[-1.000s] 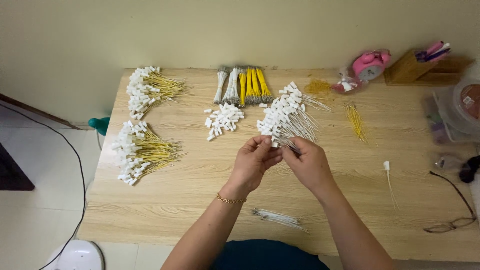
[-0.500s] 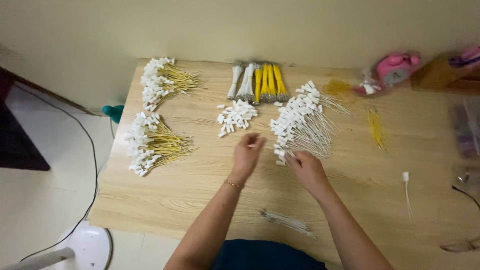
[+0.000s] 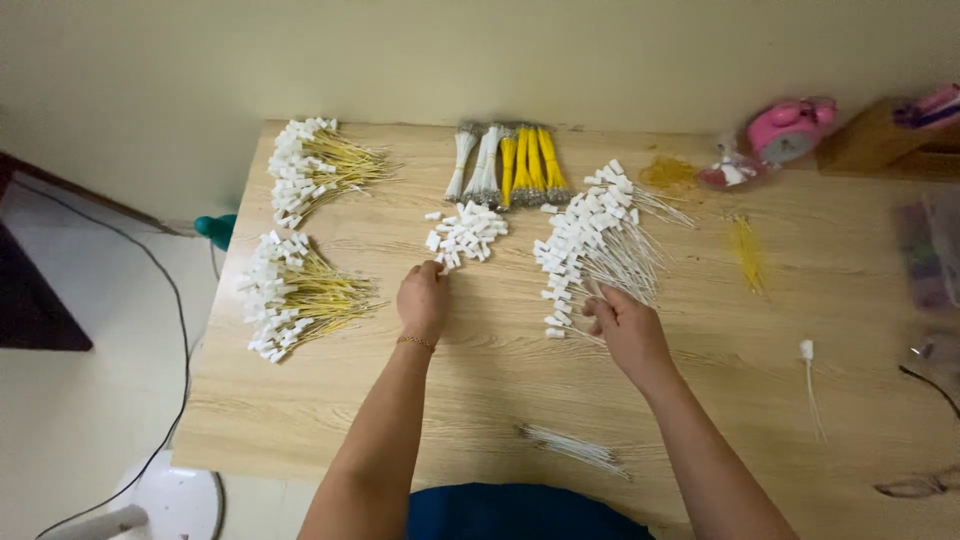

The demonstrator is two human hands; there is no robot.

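Your left hand (image 3: 423, 298) lies knuckles-up near the middle of the bench (image 3: 480, 390), fingers curled down, with the fingertips touching the near edge of the small heap of loose white connector housings (image 3: 464, 234). Whether it has pinched one of them cannot be told from here.

Your right hand (image 3: 625, 325) sits to the right of it, well apart, at the near end of the big fan of white wires with white connectors (image 3: 598, 240). Its fingers are closed lightly on the wire ends at the bottom of that fan.

Along the left edge of the bench lie two bundles of yellow wires tipped with white connectors, one toward the far left corner (image 3: 312, 166) and one nearer you (image 3: 292, 294). At the far edge, between them and the fan, are banded bundles of white wires (image 3: 478, 162) and yellow wires (image 3: 531, 163). A thin bunch of white wires (image 3: 574, 447) lies by the near edge, between your forearms. A single white wire with a connector (image 3: 809, 381) rests toward the right edge, a few loose yellow wires (image 3: 746, 252) lie beyond it, and a pink alarm clock (image 3: 788, 127) stands at the far right.
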